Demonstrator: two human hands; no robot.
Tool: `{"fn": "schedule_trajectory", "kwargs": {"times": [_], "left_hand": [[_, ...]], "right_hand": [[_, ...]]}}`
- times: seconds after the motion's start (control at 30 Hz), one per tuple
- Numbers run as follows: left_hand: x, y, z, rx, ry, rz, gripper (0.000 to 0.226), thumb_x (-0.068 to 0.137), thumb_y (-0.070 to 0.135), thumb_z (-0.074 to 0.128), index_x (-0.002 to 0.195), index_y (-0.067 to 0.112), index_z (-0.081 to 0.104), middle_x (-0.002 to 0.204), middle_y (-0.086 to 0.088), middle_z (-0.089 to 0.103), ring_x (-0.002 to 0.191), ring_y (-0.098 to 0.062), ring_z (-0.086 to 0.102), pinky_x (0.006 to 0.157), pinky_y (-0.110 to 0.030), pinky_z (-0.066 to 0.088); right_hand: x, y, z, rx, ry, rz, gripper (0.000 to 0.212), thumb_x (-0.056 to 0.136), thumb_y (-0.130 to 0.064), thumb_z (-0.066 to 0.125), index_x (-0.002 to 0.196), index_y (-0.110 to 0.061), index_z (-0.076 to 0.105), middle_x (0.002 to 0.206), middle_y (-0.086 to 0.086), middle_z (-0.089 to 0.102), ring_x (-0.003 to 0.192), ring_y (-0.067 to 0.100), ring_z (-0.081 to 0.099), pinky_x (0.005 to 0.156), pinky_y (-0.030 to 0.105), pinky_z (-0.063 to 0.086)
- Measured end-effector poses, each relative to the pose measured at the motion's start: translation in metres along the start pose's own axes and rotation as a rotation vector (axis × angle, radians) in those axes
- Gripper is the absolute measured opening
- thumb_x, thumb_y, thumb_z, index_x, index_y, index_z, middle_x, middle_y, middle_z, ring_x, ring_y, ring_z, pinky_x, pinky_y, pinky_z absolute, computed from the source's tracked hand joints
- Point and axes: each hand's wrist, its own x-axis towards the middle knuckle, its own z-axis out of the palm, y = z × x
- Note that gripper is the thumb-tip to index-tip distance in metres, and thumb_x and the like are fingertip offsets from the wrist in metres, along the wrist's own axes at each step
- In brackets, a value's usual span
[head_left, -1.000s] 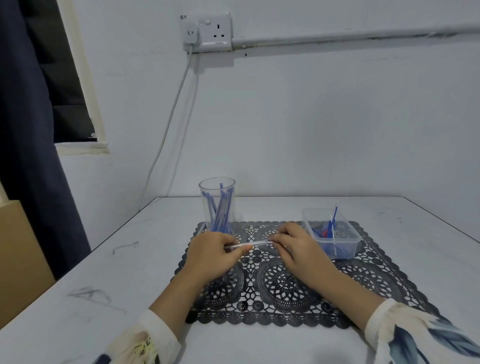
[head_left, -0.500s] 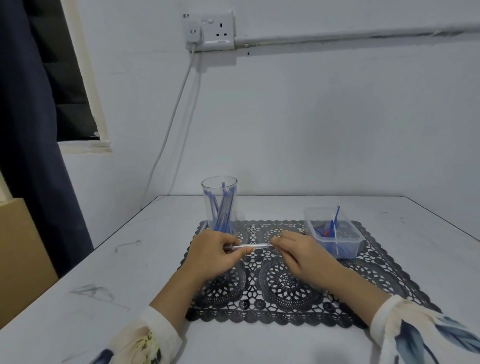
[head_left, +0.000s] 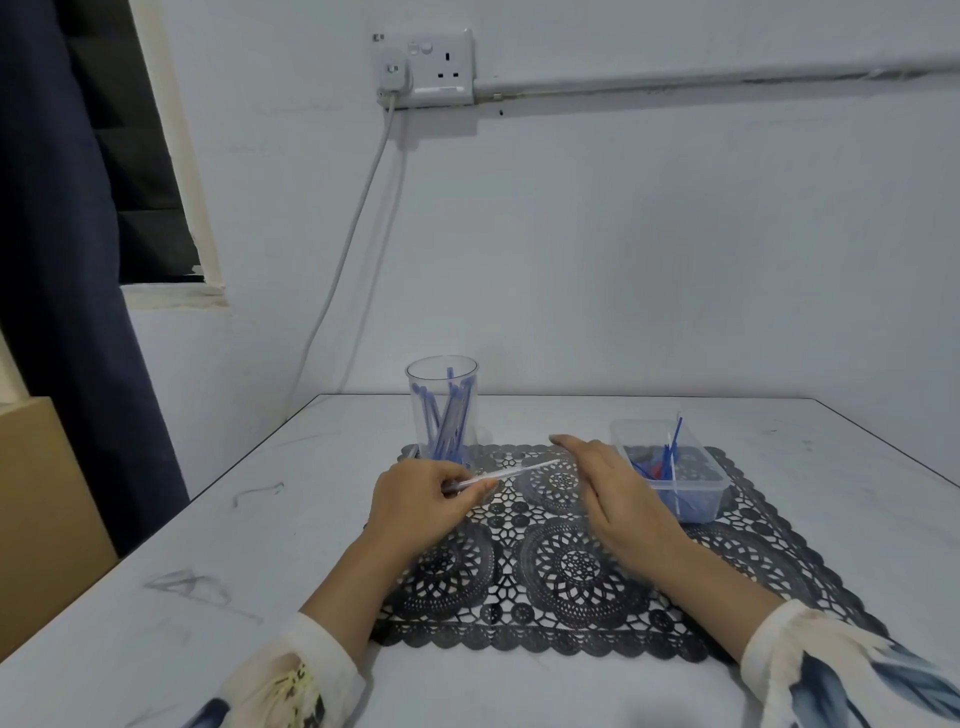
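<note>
Your left hand (head_left: 421, 499) pinched one end of a thin clear tube (head_left: 511, 472) above the black lace mat (head_left: 571, 566). The tube slanted up toward your right hand (head_left: 618, 488), which lay open, fingers straight, just beside its far tip. A clear cup (head_left: 441, 410) of blue sticks stood behind your left hand, and a plastic tub (head_left: 696, 499) sat right of your right hand.

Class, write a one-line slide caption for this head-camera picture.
Left hand pinches a thin clear stick above the black lace mat; right hand, fingers straight, beside it.
</note>
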Motion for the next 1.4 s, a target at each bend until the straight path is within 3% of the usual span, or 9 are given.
{"fn": "schedule_trajectory", "kwargs": {"times": [0.17, 0.37, 0.47, 0.6, 0.77, 1.0, 1.13, 1.3, 1.4], "left_hand": [[0.003, -0.004, 0.001, 0.025, 0.031, -0.025, 0.04, 0.081, 0.063, 0.052, 0.084, 0.03, 0.074, 0.063, 0.012, 0.066, 0.061, -0.003, 0.057, 0.058, -0.023, 0.047], [0.004, -0.006, 0.001, 0.045, 0.036, -0.048, 0.04, 0.082, 0.063, 0.052, 0.082, 0.03, 0.073, 0.063, 0.012, 0.065, 0.061, -0.004, 0.056, 0.058, -0.024, 0.047], [0.004, -0.006, 0.002, 0.055, 0.037, -0.044, 0.038, 0.082, 0.062, 0.052, 0.082, 0.03, 0.073, 0.063, 0.012, 0.065, 0.062, -0.004, 0.056, 0.057, -0.022, 0.044], [0.004, -0.006, 0.002, 0.059, 0.043, -0.038, 0.039, 0.082, 0.062, 0.052, 0.082, 0.029, 0.073, 0.063, 0.011, 0.065, 0.061, -0.004, 0.056, 0.057, -0.023, 0.045], [0.005, -0.006, 0.003, 0.064, 0.033, -0.036, 0.04, 0.082, 0.062, 0.052, 0.084, 0.028, 0.074, 0.068, 0.008, 0.068, 0.065, -0.005, 0.058, 0.061, -0.026, 0.05], [0.005, -0.007, 0.003, 0.054, 0.035, -0.031, 0.04, 0.082, 0.062, 0.052, 0.085, 0.028, 0.074, 0.068, 0.01, 0.068, 0.064, -0.004, 0.058, 0.063, -0.027, 0.052], [0.005, -0.008, 0.005, 0.047, 0.032, -0.033, 0.04, 0.082, 0.062, 0.053, 0.085, 0.028, 0.074, 0.068, 0.01, 0.068, 0.065, -0.005, 0.058, 0.064, -0.029, 0.052], [0.005, -0.006, 0.004, 0.053, 0.023, -0.03, 0.041, 0.082, 0.062, 0.052, 0.083, 0.027, 0.073, 0.062, 0.011, 0.064, 0.061, -0.003, 0.056, 0.058, -0.023, 0.047], [0.004, -0.002, 0.004, 0.06, 0.012, -0.026, 0.041, 0.082, 0.063, 0.051, 0.082, 0.028, 0.073, 0.059, 0.012, 0.061, 0.057, -0.002, 0.054, 0.053, -0.02, 0.039]], "right_hand": [[0.002, 0.006, 0.005, -0.007, 0.062, -0.083, 0.063, 0.071, 0.021, 0.049, 0.126, -0.01, 0.052, 0.103, 0.004, 0.057, 0.091, 0.005, 0.047, 0.087, 0.015, 0.037], [0.002, 0.003, 0.004, 0.058, 0.012, -0.099, 0.026, 0.082, 0.007, 0.058, 0.104, -0.008, 0.061, 0.096, -0.009, 0.052, 0.08, 0.001, 0.051, 0.076, 0.008, 0.042], [0.002, 0.009, 0.008, 0.028, -0.119, -0.077, 0.018, 0.081, 0.002, 0.062, 0.095, -0.008, 0.069, 0.096, -0.002, 0.062, 0.082, 0.004, 0.056, 0.078, 0.021, 0.048], [0.005, 0.012, 0.012, -0.034, -0.256, -0.043, 0.018, 0.084, -0.002, 0.063, 0.098, -0.006, 0.073, 0.106, 0.004, 0.064, 0.095, 0.014, 0.06, 0.084, 0.009, 0.037], [0.004, 0.013, 0.015, -0.057, -0.37, -0.073, 0.032, 0.084, 0.007, 0.055, 0.106, -0.01, 0.071, 0.112, 0.002, 0.063, 0.102, 0.015, 0.058, 0.089, 0.012, 0.038], [0.0, 0.011, 0.013, -0.024, -0.449, -0.087, 0.03, 0.089, -0.003, 0.053, 0.11, -0.017, 0.069, 0.109, 0.0, 0.064, 0.103, 0.012, 0.055, 0.089, 0.013, 0.037], [-0.001, 0.01, 0.011, 0.002, -0.398, -0.081, 0.029, 0.089, -0.009, 0.054, 0.114, -0.015, 0.067, 0.112, -0.002, 0.066, 0.102, 0.009, 0.057, 0.086, 0.0, 0.028], [-0.001, 0.004, 0.007, 0.021, -0.156, -0.1, 0.03, 0.082, -0.007, 0.052, 0.105, -0.009, 0.07, 0.1, 0.003, 0.068, 0.093, 0.01, 0.06, 0.085, 0.015, 0.043], [-0.001, 0.002, 0.006, 0.08, 0.053, -0.122, 0.032, 0.08, -0.01, 0.046, 0.098, -0.007, 0.072, 0.096, 0.003, 0.066, 0.091, 0.009, 0.059, 0.085, 0.015, 0.046]]}}
